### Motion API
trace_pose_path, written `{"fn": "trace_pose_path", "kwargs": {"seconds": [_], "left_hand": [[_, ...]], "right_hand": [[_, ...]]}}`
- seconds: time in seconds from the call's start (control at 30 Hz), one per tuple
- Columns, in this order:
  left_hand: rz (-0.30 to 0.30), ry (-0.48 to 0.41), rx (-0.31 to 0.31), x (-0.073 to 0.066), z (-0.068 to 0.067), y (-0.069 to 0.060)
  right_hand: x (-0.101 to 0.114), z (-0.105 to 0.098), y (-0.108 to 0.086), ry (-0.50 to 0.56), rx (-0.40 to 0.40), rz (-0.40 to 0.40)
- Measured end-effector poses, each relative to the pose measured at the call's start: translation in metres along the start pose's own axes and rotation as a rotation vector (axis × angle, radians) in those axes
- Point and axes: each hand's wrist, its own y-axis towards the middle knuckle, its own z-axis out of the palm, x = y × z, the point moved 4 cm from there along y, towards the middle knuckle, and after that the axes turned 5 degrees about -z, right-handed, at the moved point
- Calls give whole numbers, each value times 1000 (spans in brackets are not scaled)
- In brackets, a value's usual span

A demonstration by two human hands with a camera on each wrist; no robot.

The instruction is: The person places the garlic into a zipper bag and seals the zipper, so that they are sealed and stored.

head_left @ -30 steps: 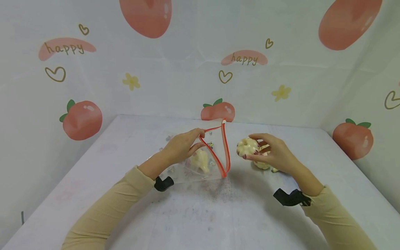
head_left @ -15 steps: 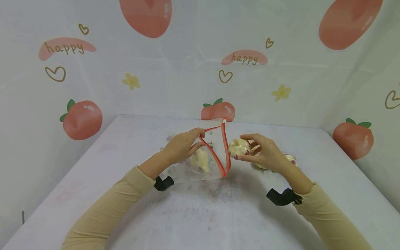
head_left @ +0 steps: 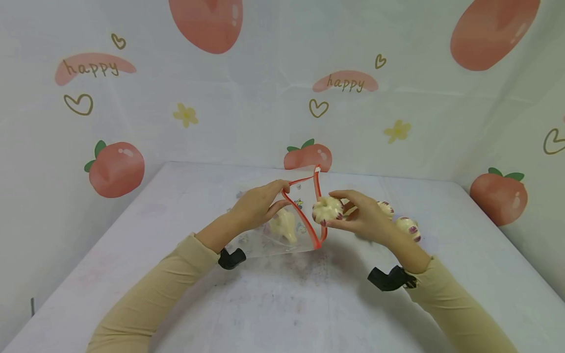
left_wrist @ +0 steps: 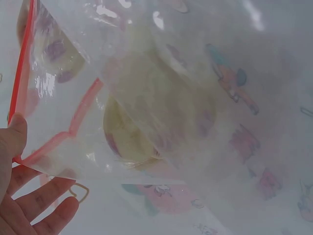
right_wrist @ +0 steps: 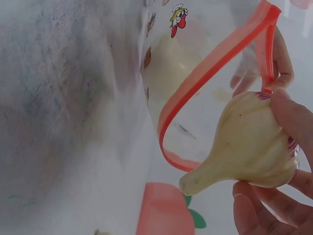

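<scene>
Fingers of the left hand [head_left: 256,207] pinch the bag's red rim [head_left: 310,230]; those of the right hand [head_left: 365,216] grasp a garlic bulb [head_left: 327,210]. Beneath, we see the white table [head_left: 282,306]. Next in size, we note the clear bag [head_left: 269,246], its mouth spread, containing an inner bulb [head_left: 283,225]. We locate the grasped bulb at that mouth; two loose bulbs [head_left: 408,228] lie near the right hand.

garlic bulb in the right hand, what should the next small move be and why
I'd probably ease the garlic bulb leftward into the bag: the right hand holds it at the red-edged mouth, the left hand keeps that mouth parted, and another bulb already lies inside.
</scene>
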Motion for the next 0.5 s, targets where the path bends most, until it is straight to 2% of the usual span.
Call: {"fn": "trace_pose_path", "kwargs": {"seconds": [0.17, 0.5], "left_hand": [[-7, -7, 6, 0, 0, 1], [-1, -8, 5, -1, 1, 2]], "right_hand": [[3, 5, 2, 9, 12, 10], [7, 15, 9, 22, 55, -26]]}}
